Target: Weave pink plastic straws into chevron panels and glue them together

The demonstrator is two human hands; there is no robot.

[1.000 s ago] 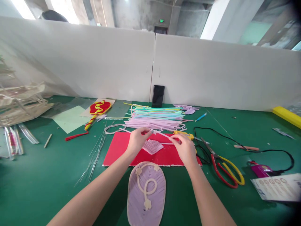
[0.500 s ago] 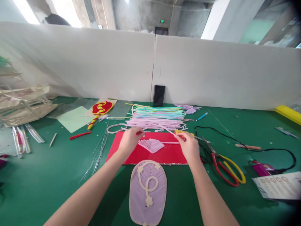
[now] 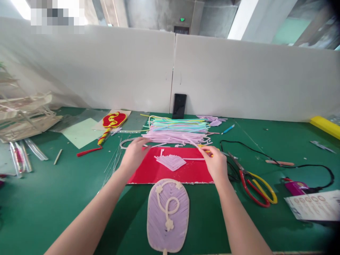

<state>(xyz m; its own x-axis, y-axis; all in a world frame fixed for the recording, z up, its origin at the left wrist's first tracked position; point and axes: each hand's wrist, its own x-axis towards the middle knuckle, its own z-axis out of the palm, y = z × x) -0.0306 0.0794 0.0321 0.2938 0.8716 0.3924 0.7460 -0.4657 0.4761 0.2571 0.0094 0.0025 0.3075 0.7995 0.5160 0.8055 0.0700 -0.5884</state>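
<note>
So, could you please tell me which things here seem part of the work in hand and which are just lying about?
Likely in use: right hand, pinching a lilac strip; left hand; red board; layered lilac piece; strip pile; probably scissors.

Seemingly just lying about: phone; red-and-yellow fan; pale green sheet; yellow bar.

lilac piece [image 3: 171, 162] (striped in chevrons), red board [image 3: 191, 170], green table [image 3: 66, 187]

On our worktop [image 3: 53, 198], board [image 3: 151, 173] ahead of us, strip assembly [image 3: 170, 163] on the board, near fan [image 3: 182, 221] on our side, strip bundle [image 3: 175, 134] behind, phone [image 3: 179, 106] beyond, scissors [image 3: 242, 177] at right, far fan [image 3: 121, 119] at rear left.
</note>
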